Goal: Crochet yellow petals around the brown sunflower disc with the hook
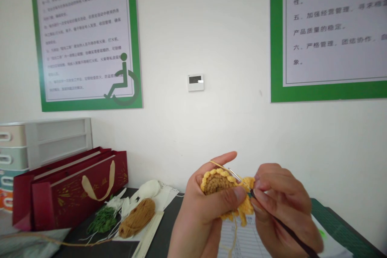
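Observation:
My left hand (205,213) is shut on a round crocheted piece (219,183) with a brown centre and a ring of yellow bobbled stitches. Its thumb presses the front of the piece. A thin yellow yarn strand (220,167) runs over my raised left index finger toward the stitches. My right hand (281,205) is shut on a crochet hook (290,234) with a dark handle. The hook's metal tip (234,173) sits at the piece's yellow edge, and my right fingers hide part of the shaft.
On the dark table (169,225) lie a brown yarn ball (137,217), green yarn (102,219) and white yarn (149,189). Behind them stand a red gift bag (72,193) and a plastic drawer unit (45,141). A printed sheet (242,242) lies beneath my hands, beside a green mat (338,221).

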Motion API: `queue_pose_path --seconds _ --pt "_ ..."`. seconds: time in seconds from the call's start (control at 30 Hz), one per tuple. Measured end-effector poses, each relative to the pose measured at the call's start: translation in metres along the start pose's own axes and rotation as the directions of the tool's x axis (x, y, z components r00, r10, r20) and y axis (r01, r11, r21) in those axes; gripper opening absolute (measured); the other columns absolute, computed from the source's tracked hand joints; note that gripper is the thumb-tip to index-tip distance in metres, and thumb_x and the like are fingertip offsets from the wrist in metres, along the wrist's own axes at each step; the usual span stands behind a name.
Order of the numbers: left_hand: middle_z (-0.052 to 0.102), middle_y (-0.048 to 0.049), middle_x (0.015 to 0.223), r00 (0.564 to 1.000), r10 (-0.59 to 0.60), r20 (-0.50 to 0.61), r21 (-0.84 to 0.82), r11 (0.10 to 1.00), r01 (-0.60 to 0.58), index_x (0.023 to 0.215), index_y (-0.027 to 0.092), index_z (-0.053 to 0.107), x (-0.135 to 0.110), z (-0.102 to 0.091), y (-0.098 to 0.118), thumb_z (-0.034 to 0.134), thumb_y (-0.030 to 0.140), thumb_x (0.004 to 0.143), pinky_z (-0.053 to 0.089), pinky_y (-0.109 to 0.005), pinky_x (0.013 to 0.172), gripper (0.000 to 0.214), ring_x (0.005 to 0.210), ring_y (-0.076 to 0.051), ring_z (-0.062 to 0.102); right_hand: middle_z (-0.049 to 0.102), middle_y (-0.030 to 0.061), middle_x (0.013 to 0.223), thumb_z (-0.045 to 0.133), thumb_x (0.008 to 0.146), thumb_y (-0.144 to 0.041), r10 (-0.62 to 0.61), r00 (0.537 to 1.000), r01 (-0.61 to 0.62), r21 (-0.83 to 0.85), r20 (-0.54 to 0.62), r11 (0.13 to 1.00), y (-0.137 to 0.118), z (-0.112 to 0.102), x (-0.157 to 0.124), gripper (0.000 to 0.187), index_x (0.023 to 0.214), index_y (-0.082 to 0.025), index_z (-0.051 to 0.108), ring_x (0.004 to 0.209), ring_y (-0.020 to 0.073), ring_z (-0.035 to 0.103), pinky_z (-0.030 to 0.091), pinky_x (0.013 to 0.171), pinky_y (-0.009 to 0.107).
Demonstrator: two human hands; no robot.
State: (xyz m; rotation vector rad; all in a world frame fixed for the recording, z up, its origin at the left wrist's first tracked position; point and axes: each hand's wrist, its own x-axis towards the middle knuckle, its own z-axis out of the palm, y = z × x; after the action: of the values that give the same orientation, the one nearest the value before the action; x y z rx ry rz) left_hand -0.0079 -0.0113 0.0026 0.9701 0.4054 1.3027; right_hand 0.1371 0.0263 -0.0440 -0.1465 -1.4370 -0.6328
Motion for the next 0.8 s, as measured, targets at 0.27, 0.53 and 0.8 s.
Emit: queue_pose_path --seconds 0.27,0.53,0.8 --pt "0.066 0.0027 0.071 0.905 0.417 -0.083 0.485 0.811 -0.329 0.114 0.022 0.079 -0.001 0.002 -0.005 0.086 0.015 0.070 0.045 -0.021 0.056 0.045 0.059 -0.010 0.057 0.068 0.0028 0.083 0.061 0.092 -0.009 0.105 0.994 -0.091 -0.269 0.039 0.959 -0.019 -0.011 0.012 0.009 0.095 -0.016 0.063 0.078 0.0159 0.061 0.049 0.072 0.034" --pt "0.067 0.0015 0.070 0.985 0.170 0.035 0.156 0.972 -0.174 0.104 0.017 0.082 0.001 -0.006 0.008 0.094 0.010 0.061 0.044 -0.018 0.058 0.045 0.061 -0.008 0.056 0.054 -0.0001 0.067 0.055 0.102 -0.037 0.786 0.562 -0.792 0.442 0.259 0.421 -0.008 -0.002 0.020 0.030 0.076 -0.022 0.054 0.062 0.0138 0.053 0.048 0.056 0.026" --pt "0.067 0.0012 0.075 0.985 0.170 0.032 0.095 0.980 -0.172 0.105 0.020 0.083 -0.002 -0.005 0.006 0.093 0.009 0.062 0.046 -0.019 0.063 0.046 0.064 -0.008 0.056 0.058 -0.0014 0.075 0.057 0.101 -0.029 0.733 0.663 -0.651 0.602 0.154 0.463 -0.016 0.014 0.013 0.018 0.084 -0.025 0.052 0.066 0.0131 0.054 0.050 0.060 0.024"
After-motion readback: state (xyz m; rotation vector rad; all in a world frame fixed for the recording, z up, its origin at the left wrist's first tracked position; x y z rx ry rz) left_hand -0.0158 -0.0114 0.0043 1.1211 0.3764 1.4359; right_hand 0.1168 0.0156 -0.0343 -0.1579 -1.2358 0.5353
